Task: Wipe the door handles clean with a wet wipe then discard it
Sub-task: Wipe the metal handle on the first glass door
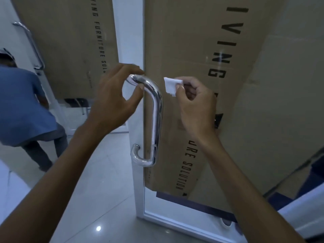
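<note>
Head camera looks forward and down, close on door handle (155,109).

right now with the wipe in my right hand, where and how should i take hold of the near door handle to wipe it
Probably the long straight bar of the door handle, coming in from the right, where the right hand already pinches the wet wipe beside it. The bar is a round upright tube standing off the door, so the fingers can wrap the wipe round it and slide down. The left hand holds the top bend.

Your left hand (114,95) sits at nine o'clock of the door handle (155,109), fingers on its top bend. Your right hand (196,106) is at three o'clock, wet wipe (171,85) just beside the bend. Another person (22,109) stands far out at nine.
</note>
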Demonstrator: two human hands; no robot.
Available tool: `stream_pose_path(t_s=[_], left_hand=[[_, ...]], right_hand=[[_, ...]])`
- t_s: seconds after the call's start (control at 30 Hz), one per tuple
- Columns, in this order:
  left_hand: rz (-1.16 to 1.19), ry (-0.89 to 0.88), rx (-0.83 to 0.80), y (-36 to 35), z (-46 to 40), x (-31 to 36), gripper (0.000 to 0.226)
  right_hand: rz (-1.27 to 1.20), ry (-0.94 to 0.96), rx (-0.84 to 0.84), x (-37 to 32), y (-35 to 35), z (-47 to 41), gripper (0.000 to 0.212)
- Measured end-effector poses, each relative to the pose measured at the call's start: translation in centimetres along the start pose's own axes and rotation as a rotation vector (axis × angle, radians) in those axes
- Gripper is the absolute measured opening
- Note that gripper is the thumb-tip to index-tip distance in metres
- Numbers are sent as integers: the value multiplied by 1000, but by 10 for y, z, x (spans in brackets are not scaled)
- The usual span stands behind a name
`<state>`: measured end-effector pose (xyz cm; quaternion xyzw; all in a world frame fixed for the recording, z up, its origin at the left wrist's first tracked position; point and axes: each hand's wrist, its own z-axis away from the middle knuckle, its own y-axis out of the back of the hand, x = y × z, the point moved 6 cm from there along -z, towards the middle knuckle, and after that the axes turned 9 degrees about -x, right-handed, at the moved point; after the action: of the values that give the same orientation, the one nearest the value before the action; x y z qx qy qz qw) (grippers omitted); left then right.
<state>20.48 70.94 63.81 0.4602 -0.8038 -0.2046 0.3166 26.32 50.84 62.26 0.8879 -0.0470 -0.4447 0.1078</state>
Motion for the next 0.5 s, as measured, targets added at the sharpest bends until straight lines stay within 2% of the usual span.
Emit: stream_pose_path(t_s=[0.17, 0.33, 0.5], left_hand=[[-45, 42, -49, -8, -6, -34, 38], [-12, 33, 15, 0, -9, -38, 41], [-26, 9, -43, -6, -19, -50, 39]], right_hand=[[117, 88, 7, -11, -18, -13, 18], [228, 168, 15, -17, -31, -22, 18], [323, 229, -15, -23, -41, -24, 18]])
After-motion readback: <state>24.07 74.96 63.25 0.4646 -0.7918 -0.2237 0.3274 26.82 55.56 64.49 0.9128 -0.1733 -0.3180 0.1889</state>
